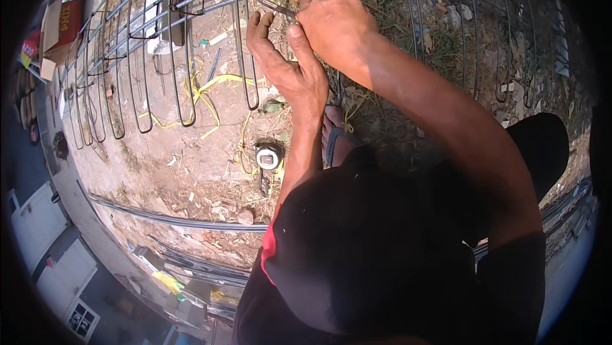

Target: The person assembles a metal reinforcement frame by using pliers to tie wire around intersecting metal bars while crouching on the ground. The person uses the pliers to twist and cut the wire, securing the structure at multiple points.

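One grip of mine, the right, is clamped on the pliers at twelve o'clock, by the steel cage, and my left grip, just beside, is spread apart.

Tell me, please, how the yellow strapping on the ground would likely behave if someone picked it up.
The yellow strapping would probably feel light, since it looks thin and narrow. It is likely floppy, given its loose bends, and might snag on itself where strands cross.
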Demonstrator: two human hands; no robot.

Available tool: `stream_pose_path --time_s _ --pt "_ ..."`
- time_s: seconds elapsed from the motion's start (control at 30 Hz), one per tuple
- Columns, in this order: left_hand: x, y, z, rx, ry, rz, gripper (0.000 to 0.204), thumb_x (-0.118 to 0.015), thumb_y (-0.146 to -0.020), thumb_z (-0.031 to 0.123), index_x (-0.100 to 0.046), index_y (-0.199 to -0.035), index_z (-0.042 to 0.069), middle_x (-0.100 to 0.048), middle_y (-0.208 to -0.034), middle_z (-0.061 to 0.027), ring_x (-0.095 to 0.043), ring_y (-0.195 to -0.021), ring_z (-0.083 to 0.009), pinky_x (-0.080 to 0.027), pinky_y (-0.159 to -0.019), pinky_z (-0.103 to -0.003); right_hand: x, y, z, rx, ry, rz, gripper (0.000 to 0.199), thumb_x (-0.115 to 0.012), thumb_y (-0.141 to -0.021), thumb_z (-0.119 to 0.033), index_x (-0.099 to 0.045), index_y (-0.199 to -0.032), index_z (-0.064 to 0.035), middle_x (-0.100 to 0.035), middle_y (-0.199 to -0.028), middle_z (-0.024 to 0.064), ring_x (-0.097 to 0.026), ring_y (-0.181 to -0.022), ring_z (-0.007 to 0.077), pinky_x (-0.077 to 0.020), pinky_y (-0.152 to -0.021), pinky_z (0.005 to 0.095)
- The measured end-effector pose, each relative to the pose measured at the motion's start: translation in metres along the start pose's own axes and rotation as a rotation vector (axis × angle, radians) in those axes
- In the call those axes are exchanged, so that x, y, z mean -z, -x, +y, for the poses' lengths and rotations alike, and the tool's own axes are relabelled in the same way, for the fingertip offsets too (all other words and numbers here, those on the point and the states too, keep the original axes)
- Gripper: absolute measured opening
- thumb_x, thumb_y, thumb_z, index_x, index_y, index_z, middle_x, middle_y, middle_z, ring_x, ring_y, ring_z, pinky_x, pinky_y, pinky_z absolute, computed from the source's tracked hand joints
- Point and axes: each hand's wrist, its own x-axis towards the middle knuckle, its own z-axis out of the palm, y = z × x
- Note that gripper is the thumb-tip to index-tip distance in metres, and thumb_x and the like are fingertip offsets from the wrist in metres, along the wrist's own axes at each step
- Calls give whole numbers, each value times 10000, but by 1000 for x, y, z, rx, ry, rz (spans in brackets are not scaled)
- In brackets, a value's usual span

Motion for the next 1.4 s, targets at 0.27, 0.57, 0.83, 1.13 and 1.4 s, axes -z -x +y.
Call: stream_pose_path --time_s 0.27,0.57,0.83,1.13,1.4 --pt "-39 -59 -59 930 1279 -219 580 -603 -1011 555 -611 -1076 -21 -670 -1166 -202 -620 -1217 -343 -499 -1077 -485 20 -1 -14 62 33 -236 232 -624 -859 -110 -767 -969 37 -765 -899 197 -773 -833 330 -637 -716 419" --pt "-24 -71 -90 960 1153 -425 282 -564 -1011 281 -537 -811 84 -582 -748 -87 -590 -746 -263 -496 -773 -418 35 28 78 -365 -942 43 452 -669 -999 -392 -680 -1254 -19 -738 -949 111 -739 -780 185 -601 -630 317" --pt "-15 -66 -100 886 566 -428 270 -582 -1009 257 -629 -857 39 -620 -719 -101 -616 -661 -226 -491 -652 -360 -55 65 75 -731 -1541 -26 364 -630 -1041 -323 -665 -1264 -38 -686 -920 40 -695 -736 132 -566 -592 269" --pt "-71 -50 -111 553 52 -67 401 -535 -1005 222 -563 -690 -24 -569 -547 -138 -514 -401 -222 -401 -375 -371 -143 69 46 -675 -1671 -129 415 -633 -969 -91 -613 -1383 -62 -679 -1131 43 -632 -1025 118 -575 -813 307" --pt "-105 -48 -111 494 39 173 453 -501 -1014 227 -521 -640 -26 -543 -544 -137 -521 -424 -222 -421 -408 -417 -141 37 47 -395 -629 111 541 -739 -885 -211 -602 -1391 -77 -671 -1272 241 -649 -1176 399 -532 -985 490"
